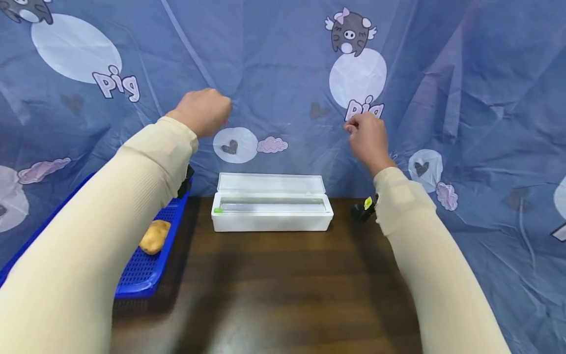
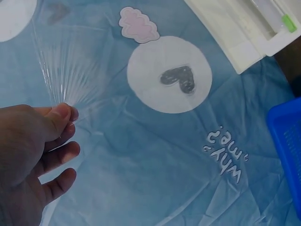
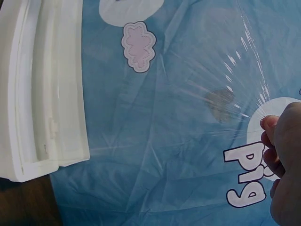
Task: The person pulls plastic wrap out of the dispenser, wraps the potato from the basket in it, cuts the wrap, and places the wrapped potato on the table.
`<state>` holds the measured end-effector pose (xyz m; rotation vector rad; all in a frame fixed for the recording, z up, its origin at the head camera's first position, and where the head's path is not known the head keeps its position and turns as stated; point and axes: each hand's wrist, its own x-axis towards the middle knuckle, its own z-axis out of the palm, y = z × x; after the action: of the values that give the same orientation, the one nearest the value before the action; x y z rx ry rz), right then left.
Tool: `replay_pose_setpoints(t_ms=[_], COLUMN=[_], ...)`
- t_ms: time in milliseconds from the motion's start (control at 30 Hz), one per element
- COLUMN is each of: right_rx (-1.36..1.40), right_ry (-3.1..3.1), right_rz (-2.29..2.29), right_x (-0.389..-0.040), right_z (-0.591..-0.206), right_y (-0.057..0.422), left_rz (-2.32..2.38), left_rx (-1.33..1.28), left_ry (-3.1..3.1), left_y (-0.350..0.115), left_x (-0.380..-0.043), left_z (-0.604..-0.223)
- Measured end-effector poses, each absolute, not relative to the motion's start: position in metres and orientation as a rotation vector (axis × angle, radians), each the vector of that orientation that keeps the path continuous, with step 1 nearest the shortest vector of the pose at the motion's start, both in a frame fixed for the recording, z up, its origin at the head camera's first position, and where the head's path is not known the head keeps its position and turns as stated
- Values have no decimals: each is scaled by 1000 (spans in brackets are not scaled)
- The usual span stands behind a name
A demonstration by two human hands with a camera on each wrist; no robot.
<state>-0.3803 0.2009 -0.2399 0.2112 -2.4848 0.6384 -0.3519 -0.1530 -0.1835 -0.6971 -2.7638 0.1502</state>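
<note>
Clear plastic wrap (image 2: 70, 77) stretches in the air between my two raised hands. In the left wrist view its pleats gather where my left hand (image 1: 203, 112) pinches a corner between thumb and index finger. The other end is pinched by my right hand (image 1: 368, 140), and fine creases fan out from those fingertips in the right wrist view. Both hands are up beyond a white plastic wrap dispenser (image 1: 271, 222), one to each side. Its lid (image 1: 271, 184) is raised, a roll (image 1: 271, 207) shows inside, and a green cutter tab (image 1: 218, 210) sits at its left end.
At left on the dark wooden table (image 1: 274, 295) stands a blue basket (image 1: 139, 287) holding a potato (image 1: 155, 237); my left sleeve covers part of it. A blue curtain (image 1: 283, 64) printed with pigs hangs right behind the table.
</note>
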Motion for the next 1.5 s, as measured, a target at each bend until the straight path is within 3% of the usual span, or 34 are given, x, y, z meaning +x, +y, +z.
replay_pose_setpoints(t_ms=[1100,1500], right_rx=[201,410], right_ry=[-2478,-2404], right_rz=[640,618], right_x=[-350,-324], right_z=[-219,-223], right_y=[206,220], left_rz=[200,146], left_rx=[-694,-796], left_ry=[-2791,-2666], left_y=[-147,-155], left_x=[-329,-288], left_z=[-156,-167])
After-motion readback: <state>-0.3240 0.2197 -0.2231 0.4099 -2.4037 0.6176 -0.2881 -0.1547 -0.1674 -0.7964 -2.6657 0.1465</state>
